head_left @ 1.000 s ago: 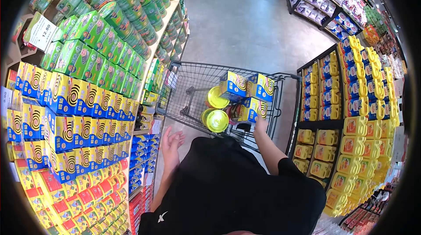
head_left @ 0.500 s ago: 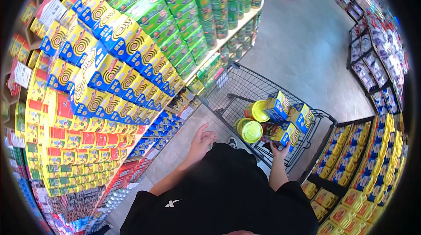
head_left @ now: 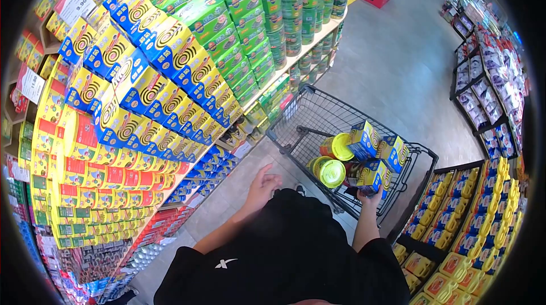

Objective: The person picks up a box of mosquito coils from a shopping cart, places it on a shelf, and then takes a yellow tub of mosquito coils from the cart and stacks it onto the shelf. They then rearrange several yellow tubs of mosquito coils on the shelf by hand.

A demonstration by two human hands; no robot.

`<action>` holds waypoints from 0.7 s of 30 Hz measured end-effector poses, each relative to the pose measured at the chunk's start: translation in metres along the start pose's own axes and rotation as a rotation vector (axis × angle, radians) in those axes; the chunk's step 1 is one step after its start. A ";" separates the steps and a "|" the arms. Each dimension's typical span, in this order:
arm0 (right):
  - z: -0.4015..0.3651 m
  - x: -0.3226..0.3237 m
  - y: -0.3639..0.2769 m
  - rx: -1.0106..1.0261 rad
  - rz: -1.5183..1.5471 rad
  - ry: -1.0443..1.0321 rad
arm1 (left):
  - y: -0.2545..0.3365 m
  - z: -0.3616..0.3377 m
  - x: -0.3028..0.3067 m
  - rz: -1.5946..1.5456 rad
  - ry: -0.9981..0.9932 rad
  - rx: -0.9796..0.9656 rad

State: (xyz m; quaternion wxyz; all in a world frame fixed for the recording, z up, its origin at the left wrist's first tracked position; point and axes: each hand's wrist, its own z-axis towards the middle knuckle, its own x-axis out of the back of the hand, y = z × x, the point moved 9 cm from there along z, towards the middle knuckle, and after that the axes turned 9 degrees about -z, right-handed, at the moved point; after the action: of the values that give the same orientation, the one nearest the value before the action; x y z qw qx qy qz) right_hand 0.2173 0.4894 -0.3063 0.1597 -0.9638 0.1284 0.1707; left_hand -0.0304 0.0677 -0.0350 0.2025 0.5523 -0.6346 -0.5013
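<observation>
Grey floor (head_left: 392,55) stretches beyond the shopping cart (head_left: 310,113), whose front end sits near the stocked shelf (head_left: 307,52). At the cart's near side, the right hand (head_left: 370,196) is curled around the lower end of a blue-and-yellow box (head_left: 373,177), though its grip is partly hidden. Two more boxes (head_left: 391,153) and two yellow-lidded tubs (head_left: 332,173) lie beside it. The left hand (head_left: 263,187), half-open, holds nothing, between shelf and cart.
</observation>
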 end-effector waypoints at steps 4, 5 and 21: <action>-0.017 -0.007 -0.002 -0.030 -0.029 0.055 | -0.006 0.006 0.002 -0.018 -0.043 0.009; -0.029 -0.009 0.002 -0.047 -0.038 0.070 | -0.005 0.008 0.001 -0.013 -0.044 0.007; -0.303 -0.233 0.083 0.290 -0.924 -0.827 | 0.046 0.021 -0.092 0.135 -0.440 -0.124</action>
State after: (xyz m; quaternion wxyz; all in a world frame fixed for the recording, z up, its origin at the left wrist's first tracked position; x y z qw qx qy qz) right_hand 0.0675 0.3515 0.0282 0.3820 -0.7428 -0.3512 0.4231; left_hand -0.0418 0.1541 0.0237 0.1256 0.3726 -0.6669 -0.6329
